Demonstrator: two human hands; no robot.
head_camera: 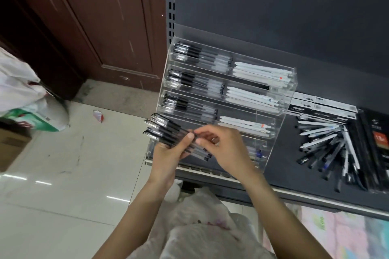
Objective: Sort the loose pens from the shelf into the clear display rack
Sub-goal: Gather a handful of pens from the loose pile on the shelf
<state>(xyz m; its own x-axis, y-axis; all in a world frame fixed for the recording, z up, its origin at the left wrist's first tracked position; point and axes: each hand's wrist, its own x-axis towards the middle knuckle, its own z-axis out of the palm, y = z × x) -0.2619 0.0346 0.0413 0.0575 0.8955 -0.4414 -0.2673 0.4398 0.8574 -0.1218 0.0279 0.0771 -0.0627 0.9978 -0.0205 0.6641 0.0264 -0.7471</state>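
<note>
Grey shelf (284, 166) beside brown door (88, 23), glossy tiled floor (63, 206).

One clear display rack (229, 99) with five tiers, two hands, one bundle of black pens (168, 132) (too overlapped to count), one loose pile (328, 147) on the shelf.

Colours, head view. Display rack (280, 99): clear acrylic; left compartments w/ clear-barrel, black-capped pens (189, 52), right compartments w/ white pens (261, 72), some w/ red or blue marks. Bundle of pens (166, 130) in left hand (170, 151): clear w/ black caps. Shelf (280, 166): dark grey. Loose pens (328, 145): black, white, grey mix. Floor (63, 195): glossy cream tile. Door (101, 17): red-brown wood. Bag (40, 120): white w/ green, red print.
</note>
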